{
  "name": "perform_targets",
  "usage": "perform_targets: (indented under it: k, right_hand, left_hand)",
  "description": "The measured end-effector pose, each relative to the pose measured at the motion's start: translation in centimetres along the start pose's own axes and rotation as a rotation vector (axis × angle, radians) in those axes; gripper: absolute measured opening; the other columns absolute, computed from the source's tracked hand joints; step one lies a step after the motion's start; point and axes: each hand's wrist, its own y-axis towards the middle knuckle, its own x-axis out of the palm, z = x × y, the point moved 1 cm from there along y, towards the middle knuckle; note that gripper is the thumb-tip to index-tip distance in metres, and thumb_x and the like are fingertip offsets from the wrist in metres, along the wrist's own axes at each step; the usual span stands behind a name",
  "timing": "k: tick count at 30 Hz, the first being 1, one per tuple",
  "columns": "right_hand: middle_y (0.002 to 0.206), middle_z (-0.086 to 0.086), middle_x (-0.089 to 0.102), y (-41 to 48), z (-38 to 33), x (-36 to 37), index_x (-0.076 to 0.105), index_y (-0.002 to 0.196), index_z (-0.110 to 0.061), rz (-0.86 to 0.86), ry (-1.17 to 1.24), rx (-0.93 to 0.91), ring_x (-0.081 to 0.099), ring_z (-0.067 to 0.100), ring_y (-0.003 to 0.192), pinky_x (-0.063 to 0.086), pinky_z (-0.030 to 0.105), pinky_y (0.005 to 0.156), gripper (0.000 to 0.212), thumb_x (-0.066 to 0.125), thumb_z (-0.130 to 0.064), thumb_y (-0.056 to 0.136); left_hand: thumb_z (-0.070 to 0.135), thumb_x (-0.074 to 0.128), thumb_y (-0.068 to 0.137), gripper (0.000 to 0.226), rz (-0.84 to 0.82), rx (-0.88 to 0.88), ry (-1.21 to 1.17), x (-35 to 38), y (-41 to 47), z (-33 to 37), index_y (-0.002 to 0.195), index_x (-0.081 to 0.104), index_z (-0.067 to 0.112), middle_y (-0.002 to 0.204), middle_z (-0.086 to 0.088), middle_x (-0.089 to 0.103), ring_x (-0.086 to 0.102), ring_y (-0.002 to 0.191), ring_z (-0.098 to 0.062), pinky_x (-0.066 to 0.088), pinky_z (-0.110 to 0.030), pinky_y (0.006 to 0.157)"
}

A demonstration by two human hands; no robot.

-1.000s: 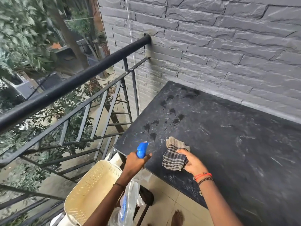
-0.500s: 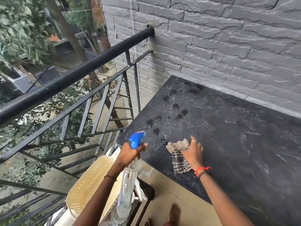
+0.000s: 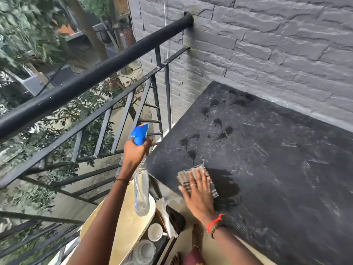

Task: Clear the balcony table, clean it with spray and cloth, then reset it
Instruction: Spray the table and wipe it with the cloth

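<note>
The dark balcony table (image 3: 267,169) stands against the grey stone wall, with wet spray blotches near its left corner. My right hand (image 3: 198,196) presses flat with straight fingers on a checked cloth (image 3: 189,174) at the table's near left edge; a dark wet streak lies just right of the cloth. My left hand (image 3: 136,152) grips the neck of a clear spray bottle (image 3: 141,190) with a blue trigger head (image 3: 140,133), held upright left of the table, off its edge.
A black metal railing (image 3: 95,77) runs along the left. Below my left arm sit a cream plastic basket (image 3: 126,226), a white cup (image 3: 155,232) and a clear glass (image 3: 144,251) on a low stand. Tiled floor and my feet show beneath.
My right hand has flattened on the cloth and slid it left to the table's near edge, leaving a wet streak. My left hand has lifted the spray bottle slightly higher.
</note>
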Motion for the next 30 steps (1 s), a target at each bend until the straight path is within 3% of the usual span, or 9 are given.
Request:
perform_targets:
  k: [4, 8, 11, 16, 20, 24, 27, 30]
  right_hand:
    - [0.161, 0.002, -0.003, 0.4, -2.7, 0.9, 0.013, 0.152, -0.023, -0.046, -0.054, -0.168, -0.011, 0.023, 0.148, -0.002, 0.042, 0.119, 0.068, 0.016, -0.059, 0.095]
    - [0.161, 0.001, 0.005, 0.4, 2.9, 0.0, 0.016, 0.152, -0.026, -0.002, -0.173, -0.327, 0.007, 0.024, 0.148, 0.004, 0.04, 0.117, 0.06, 0.018, -0.054, 0.099]
    - [0.159, -0.001, 0.001, 3.9, 5.6, -1.3, 0.01, 0.151, -0.028, 0.001, -0.189, -0.186, 0.004, 0.023, 0.149, 0.003, 0.039, 0.12, 0.059, 0.023, -0.051, 0.098]
    - [0.157, 0.002, -0.015, 10.1, 0.3, -1.1, -0.001, 0.15, -0.029, -0.058, -0.094, -0.089, -0.014, 0.024, 0.147, -0.004, 0.044, 0.122, 0.068, 0.016, -0.063, 0.094]
    - [0.16, 0.003, -0.011, 9.0, -3.0, 0.3, -0.003, 0.152, -0.031, -0.089, -0.084, -0.323, -0.016, 0.022, 0.147, -0.006, 0.046, 0.121, 0.072, 0.012, -0.068, 0.092]
    - [0.161, 0.001, -0.005, 7.1, 1.2, 0.4, 0.001, 0.152, -0.03, -0.097, -0.139, -0.55, -0.005, 0.021, 0.149, 0.0, 0.04, 0.118, 0.066, 0.015, -0.062, 0.097]
    - [0.159, -0.001, -0.017, 10.8, 3.2, -1.1, -0.006, 0.151, -0.033, -0.105, -0.179, -0.457, -0.013, 0.019, 0.148, -0.01, 0.042, 0.121, 0.063, 0.009, -0.06, 0.096]
    - [0.159, 0.003, -0.014, 15.3, 0.2, -1.9, -0.005, 0.149, -0.033, -0.104, -0.134, -0.304, -0.019, 0.022, 0.146, -0.011, 0.042, 0.12, 0.06, 0.015, -0.056, 0.097]
  left_hand:
    - [0.01, 0.065, 0.086, 0.019, -0.013, -0.007, -0.075, 0.0, 1.7, -0.4, 0.067, 0.063, 0.011, 0.06, -0.006, 0.064, 0.049, 0.038, -0.009, 0.042, -0.022, 0.045]
    - [0.01, 0.067, 0.086, 0.016, -0.062, -0.02, -0.12, 0.3, 2.6, -0.7, 0.071, 0.062, 0.012, 0.054, 0.004, 0.066, 0.05, 0.038, -0.006, 0.043, -0.018, 0.042]
    - [0.009, 0.067, 0.085, 0.015, -0.085, -0.017, -0.137, 0.4, 3.1, -0.6, 0.072, 0.061, 0.013, 0.056, 0.005, 0.065, 0.05, 0.038, -0.008, 0.043, -0.021, 0.041]
    - [0.013, 0.068, 0.086, 0.013, -0.071, -0.045, -0.127, 0.2, 3.9, -0.5, 0.074, 0.064, 0.01, 0.057, 0.003, 0.065, 0.05, 0.04, -0.007, 0.043, -0.019, 0.044]
    - [0.011, 0.066, 0.087, 0.012, -0.062, -0.063, -0.082, 0.5, 4.7, 0.1, 0.076, 0.064, 0.008, 0.056, 0.0, 0.062, 0.048, 0.039, -0.005, 0.041, -0.016, 0.044]
    - [0.008, 0.066, 0.086, 0.011, -0.061, -0.074, -0.124, 1.1, 5.2, 0.9, 0.075, 0.063, 0.007, 0.055, 0.004, 0.063, 0.047, 0.038, -0.005, 0.042, -0.018, 0.043]
    - [0.009, 0.066, 0.087, 0.009, -0.067, -0.066, -0.139, 1.5, 5.3, 1.2, 0.078, 0.064, 0.007, 0.061, 0.002, 0.067, 0.049, 0.04, -0.006, 0.045, -0.022, 0.046]
    - [0.011, 0.066, 0.087, 0.009, -0.072, -0.062, -0.129, 1.8, 5.5, 1.4, 0.082, 0.063, 0.003, 0.067, -0.002, 0.068, 0.049, 0.04, -0.008, 0.045, -0.024, 0.046]
